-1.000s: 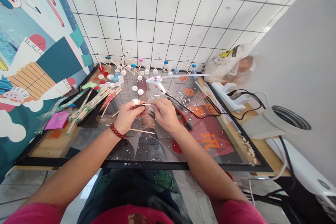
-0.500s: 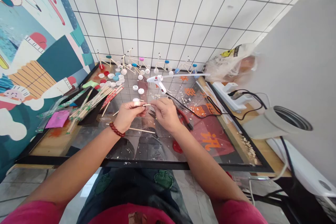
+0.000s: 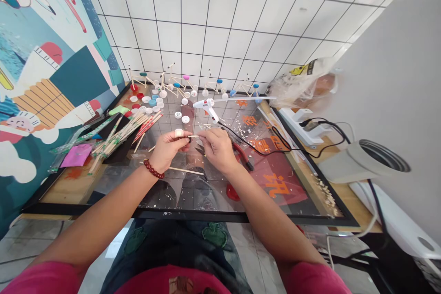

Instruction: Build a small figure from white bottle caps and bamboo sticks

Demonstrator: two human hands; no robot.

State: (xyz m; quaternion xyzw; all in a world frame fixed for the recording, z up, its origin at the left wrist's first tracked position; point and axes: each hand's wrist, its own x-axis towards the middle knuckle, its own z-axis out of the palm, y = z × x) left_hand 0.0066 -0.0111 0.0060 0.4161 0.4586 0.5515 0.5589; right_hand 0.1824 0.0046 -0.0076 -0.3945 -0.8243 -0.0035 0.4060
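Observation:
Between my two hands, a short piece of wooden stick lies nearly level above the table. My left hand, with a bandaged finger and a bead bracelet, is closed at the stick's left end, where a small dark piece shows at the fingertips. On the right end, my right hand pinches with thumb and fingers. Below the hands lies a longer stick. Red-handled pliers rest beside my right hand, their jaws partly under it. Two white bottle caps lie just beyond my hands.
A white glue gun lies behind my hands, its black cord running right to a power strip. Bundled sticks lie left. Small stick-and-cap models line the back wall. A grey cylinder is at right.
Both hands stay in nearly the same place around the short stick. The stick has levelled slightly, and the dark piece at its left end shows a little more clearly.

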